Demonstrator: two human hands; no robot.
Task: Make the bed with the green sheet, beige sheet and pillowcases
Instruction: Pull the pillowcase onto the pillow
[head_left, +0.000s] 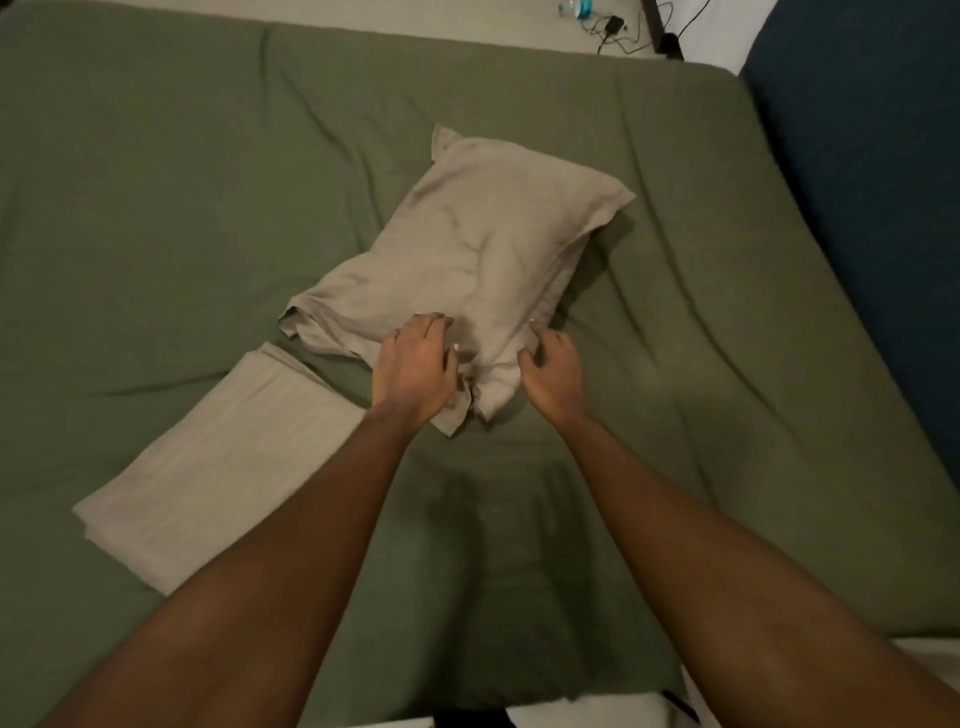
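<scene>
The green sheet (182, 208) covers the mattress with some wrinkles. A pillow in a beige pillowcase (483, 244) lies at an angle in the middle of the bed, its open end towards me. My left hand (415, 364) rests on the near end of the pillowcase with fingers spread. My right hand (550, 369) is at the near right corner, fingers curled round the fabric edge. A folded beige sheet (208, 478) lies flat on the green sheet to the left of my left forearm.
A dark blue upholstered surface (872, 182) borders the bed on the right. On the floor beyond the far edge lie a charger with cables (613, 26) and a small teal object (579, 8). A strip of white shows at the near right corner.
</scene>
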